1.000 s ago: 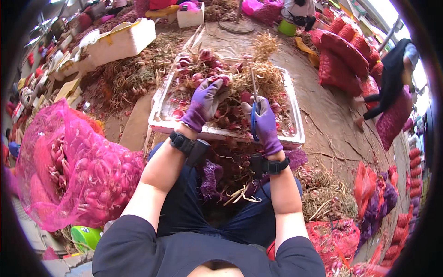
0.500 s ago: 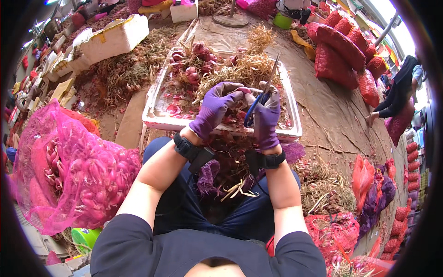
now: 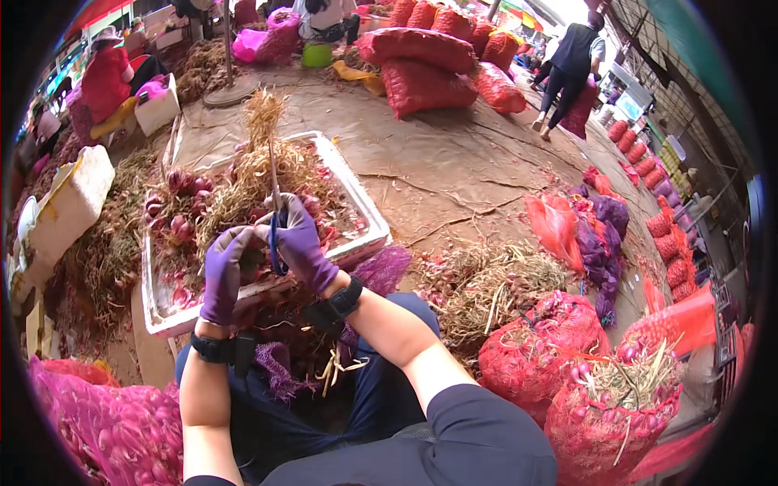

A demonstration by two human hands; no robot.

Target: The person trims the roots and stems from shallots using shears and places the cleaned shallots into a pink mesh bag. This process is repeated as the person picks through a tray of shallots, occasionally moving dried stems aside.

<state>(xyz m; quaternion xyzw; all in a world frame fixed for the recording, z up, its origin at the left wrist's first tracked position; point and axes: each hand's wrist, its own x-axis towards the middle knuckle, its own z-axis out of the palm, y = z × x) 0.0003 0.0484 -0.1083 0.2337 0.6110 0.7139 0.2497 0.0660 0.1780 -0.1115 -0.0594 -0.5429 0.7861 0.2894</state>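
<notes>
My right hand (image 3: 301, 247), in a purple glove with grey fingertips, is closed around a pair of scissors (image 3: 274, 245) with blue handles. The long blades point up and away over the tray. Close beside it, my left hand (image 3: 224, 274) in a matching glove has its fingers curled, and whatever they pinch is hidden. Both hands are above the near side of a white foam tray (image 3: 374, 233). Inside the tray, purple-red shallots (image 3: 182, 228) lie at the left, with dry straw-like stems (image 3: 263, 174) heaped toward the middle and far side.
A pink mesh bag of shallots (image 3: 121, 429) stands at my lower left. On my right are a heap of dry trimmings (image 3: 486, 283) and red mesh bags (image 3: 612, 417). Full red sacks (image 3: 429, 85) lie farther off, near a walking person (image 3: 567, 73). Another foam box (image 3: 69, 198) is at the left.
The view has swung to the right, so the tray appears farther left and the right-side bags show more. The pinkish shallot at my fingertips is now out of sight. The scissors remain in my right hand.
</notes>
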